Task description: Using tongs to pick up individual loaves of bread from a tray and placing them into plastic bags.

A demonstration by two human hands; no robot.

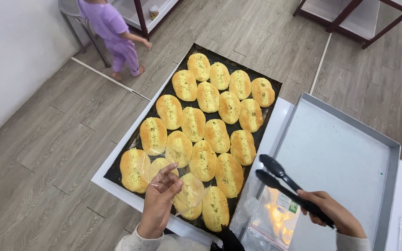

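A dark baking tray (pixel 271 90) carries several golden oval buns (pixel 217 135) flecked with herbs. My left hand (pixel 157 207) hovers over the tray's near end and pinches a clear plastic bag (pixel 182 186) that drapes over the nearest buns. My right hand (pixel 333 216) grips black tongs (pixel 280 179), whose open tips point toward the buns at the tray's right edge. The tongs hold nothing.
A grey metal tray (pixel 391 181) lies to the right on the white table (pixel 280 111), with bagged buns (pixel 275 218) at its near corner. A small person in purple (pixel 112 32) walks on the wooden floor at top left, near a shelf (pixel 140 14).
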